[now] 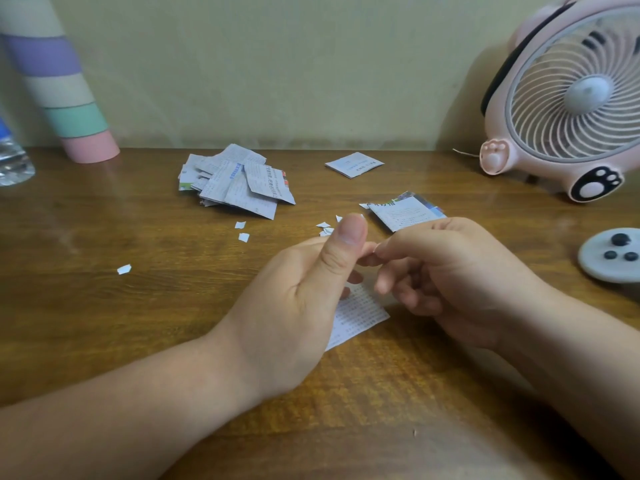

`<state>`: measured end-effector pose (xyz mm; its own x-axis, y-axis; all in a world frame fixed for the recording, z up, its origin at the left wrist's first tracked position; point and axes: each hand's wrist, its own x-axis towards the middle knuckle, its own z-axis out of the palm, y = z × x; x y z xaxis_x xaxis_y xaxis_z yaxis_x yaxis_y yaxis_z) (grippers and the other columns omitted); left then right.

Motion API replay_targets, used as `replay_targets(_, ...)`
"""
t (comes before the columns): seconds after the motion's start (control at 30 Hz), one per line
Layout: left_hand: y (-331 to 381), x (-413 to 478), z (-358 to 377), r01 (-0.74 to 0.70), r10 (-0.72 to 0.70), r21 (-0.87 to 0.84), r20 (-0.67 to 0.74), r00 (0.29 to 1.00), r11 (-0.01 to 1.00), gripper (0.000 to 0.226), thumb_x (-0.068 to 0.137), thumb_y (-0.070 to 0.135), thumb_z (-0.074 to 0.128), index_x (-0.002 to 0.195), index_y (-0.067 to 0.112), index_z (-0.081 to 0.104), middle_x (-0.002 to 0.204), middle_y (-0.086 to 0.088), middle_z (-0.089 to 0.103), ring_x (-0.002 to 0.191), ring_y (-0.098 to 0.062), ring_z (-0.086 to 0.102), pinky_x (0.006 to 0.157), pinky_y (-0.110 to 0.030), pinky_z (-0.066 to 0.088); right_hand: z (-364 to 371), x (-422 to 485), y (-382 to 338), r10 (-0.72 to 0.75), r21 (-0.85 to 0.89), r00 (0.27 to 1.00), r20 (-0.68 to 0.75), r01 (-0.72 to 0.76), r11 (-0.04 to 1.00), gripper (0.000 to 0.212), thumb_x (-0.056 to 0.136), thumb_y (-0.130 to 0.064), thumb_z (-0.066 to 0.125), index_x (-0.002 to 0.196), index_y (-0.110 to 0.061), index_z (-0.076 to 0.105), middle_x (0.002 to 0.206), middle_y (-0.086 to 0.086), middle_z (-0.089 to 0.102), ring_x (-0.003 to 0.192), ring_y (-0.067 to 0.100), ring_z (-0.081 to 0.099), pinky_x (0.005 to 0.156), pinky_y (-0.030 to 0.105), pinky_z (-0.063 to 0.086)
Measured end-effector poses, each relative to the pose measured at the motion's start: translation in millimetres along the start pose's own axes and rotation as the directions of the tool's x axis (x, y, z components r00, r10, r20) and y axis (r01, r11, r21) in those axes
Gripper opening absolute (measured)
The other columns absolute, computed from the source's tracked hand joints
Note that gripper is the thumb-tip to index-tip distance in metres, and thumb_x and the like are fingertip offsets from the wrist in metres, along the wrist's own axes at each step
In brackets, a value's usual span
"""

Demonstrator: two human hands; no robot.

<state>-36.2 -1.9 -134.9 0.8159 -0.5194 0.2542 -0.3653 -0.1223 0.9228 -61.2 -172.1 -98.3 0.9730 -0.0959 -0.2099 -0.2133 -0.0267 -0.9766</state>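
Closest to the camera, two bare forearms reach in over the wooden surface (138, 323). The left hand (301, 292) has its fingers curled and its thumb raised, and it grips a printed paper slip (360, 315). The slip hangs tilted below the fingers, just above the surface and between the two hands. The right hand (450, 271) is also curled, and its fingertips meet the left forefinger above the slip. I cannot tell whether the right hand pinches the paper itself.

Just beyond the hands, small torn scraps (243, 237) lie scattered on the wood. A lone scrap (124, 269) sits well apart from them on the left. Behind the right hand lies a folded sheet with coloured print (405, 213), partly hidden by the knuckles. At the right edge is a grey round disc (613, 254) with three dark buttons on it.

Farther back, a pile of torn printed pieces (239, 181) lies left of centre, and a small folded leaflet (354, 164) lies flat to its right, apart from the pile. At the back right stands a pink desk fan (571, 98) with paw marks on it. On the left, a pastel striped tube (62, 81) leans against the wall (277, 64). Beside the tube, a clear plastic bottle (12, 157) is cut off by the frame's edge.
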Motion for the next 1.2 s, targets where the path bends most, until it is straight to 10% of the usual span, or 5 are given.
replay_targets(0.33,1,6,-2,0.115,-0.115,-0.128,0.007,0.993,0.985,0.073,0.091,0.073,0.026,0.104,0.026,0.08,0.108,0.009,0.076,0.103,-0.013,0.07,0.098,-0.043,0.053,0,2,0,-0.029,-0.029,0.999,-0.017,0.029,0.999,0.027,0.082,-0.001,0.058,0.057,-0.006,0.065,0.046,0.012,0.046,0.039,0.019,0.033,0.039,0.018,0.023)
replay_targets(0.63,-3,11,-2,0.183,-0.198,-0.192,-0.062,0.978,0.964,0.021,0.091,0.012,0.071,0.09,0.029,0.083,0.098,-0.006,0.079,0.105,-0.029,0.07,0.102,-0.051,0.053,2,3,5,-0.118,-0.059,0.993,0.025,0.119,0.991,0.028,0.082,0.001,0.058,0.055,-0.007,0.057,0.046,0.011,0.046,0.039,0.018,0.034,0.04,0.018,0.026)
replay_targets(1.0,-2,11,-1,0.178,-0.207,-0.222,-0.115,0.972,0.959,0.021,0.074,0.033,0.078,0.093,0.024,0.083,0.094,-0.003,0.079,0.098,-0.025,0.073,0.097,-0.049,0.056,-3,5,10,-0.243,-0.165,0.967,0.082,0.254,0.953,0.028,0.084,-0.018,0.074,0.078,0.008,0.068,0.054,0.016,0.056,0.046,0.025,0.04,0.04,0.021,0.031)
replay_targets(1.2,-5,9,0,0.158,-0.172,-0.12,-0.12,0.978,0.98,0.024,0.092,0.008,0.071,0.1,0.029,0.08,0.094,0.005,0.08,0.096,-0.013,0.074,0.097,-0.041,0.057,0,4,11,-0.249,-0.192,0.969,0.006,0.245,0.95,0.021,0.088,-0.012,0.074,0.071,0.001,0.07,0.055,0.011,0.063,0.046,0.021,0.045,0.04,0.021,0.032)
